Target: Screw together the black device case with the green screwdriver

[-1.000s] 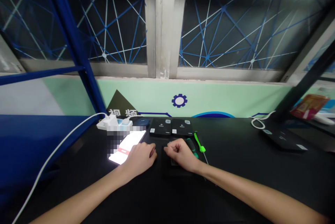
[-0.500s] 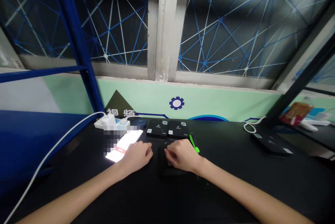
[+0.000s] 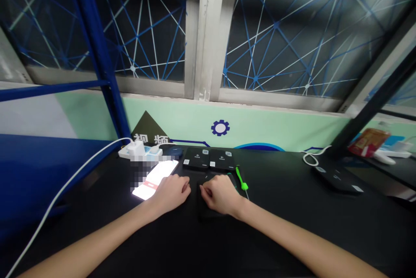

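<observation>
My left hand (image 3: 172, 191) rests on the table in a loose fist, nothing visible in it. It lies against the right edge of a phone (image 3: 156, 179) with a bright screen. My right hand (image 3: 219, 193) is also curled into a fist, resting on a flat black box (image 3: 204, 214), most of which it hides. No object shows between its fingers. Just right of this hand lies a screwdriver (image 3: 242, 179) with a bright green handle, its thin shaft pointing toward my wrist. Beyond my hands, two black boxes (image 3: 196, 158) with white labels lie side by side.
A white power strip (image 3: 139, 150) with plugs and a dark blue mouse (image 3: 175, 152) sit at the back left. From the strip a white cable (image 3: 61, 187) runs down the left side. Another black device (image 3: 338, 179) lies right, near a coiled white cable (image 3: 312, 156).
My right hand has slid slightly left over the black box, uncovering the screwdriver's shaft and more of the box's right side. My left hand stays in place.
</observation>
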The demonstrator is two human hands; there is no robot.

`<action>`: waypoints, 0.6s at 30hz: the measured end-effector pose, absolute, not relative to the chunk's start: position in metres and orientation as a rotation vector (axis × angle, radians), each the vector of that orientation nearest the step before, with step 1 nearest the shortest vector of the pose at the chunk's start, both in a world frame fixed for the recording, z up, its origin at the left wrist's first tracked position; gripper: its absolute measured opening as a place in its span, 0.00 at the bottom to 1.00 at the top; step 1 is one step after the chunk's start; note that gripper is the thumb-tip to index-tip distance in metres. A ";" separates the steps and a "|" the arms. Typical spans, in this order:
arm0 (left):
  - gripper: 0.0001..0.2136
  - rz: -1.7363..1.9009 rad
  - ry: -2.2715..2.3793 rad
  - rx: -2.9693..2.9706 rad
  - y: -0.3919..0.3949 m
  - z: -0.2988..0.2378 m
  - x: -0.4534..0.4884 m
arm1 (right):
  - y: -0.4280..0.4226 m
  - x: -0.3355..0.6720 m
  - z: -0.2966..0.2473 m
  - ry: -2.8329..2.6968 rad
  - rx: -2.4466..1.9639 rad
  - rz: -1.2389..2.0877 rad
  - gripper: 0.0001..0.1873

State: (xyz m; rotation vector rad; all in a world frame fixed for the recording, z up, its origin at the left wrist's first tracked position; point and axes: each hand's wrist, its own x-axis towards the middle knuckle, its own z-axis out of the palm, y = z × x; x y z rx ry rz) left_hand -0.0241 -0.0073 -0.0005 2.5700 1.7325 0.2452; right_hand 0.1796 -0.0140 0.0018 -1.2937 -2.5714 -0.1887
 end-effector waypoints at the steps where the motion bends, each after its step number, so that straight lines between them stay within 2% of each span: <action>1: 0.12 0.243 1.731 2.569 -0.007 -0.001 -0.024 | -0.014 0.179 0.002 -2.578 -1.289 -0.190 0.22; 18: 0.12 0.209 1.724 2.576 -0.008 0.001 -0.022 | -0.015 0.180 0.001 -2.545 -1.267 -0.040 0.20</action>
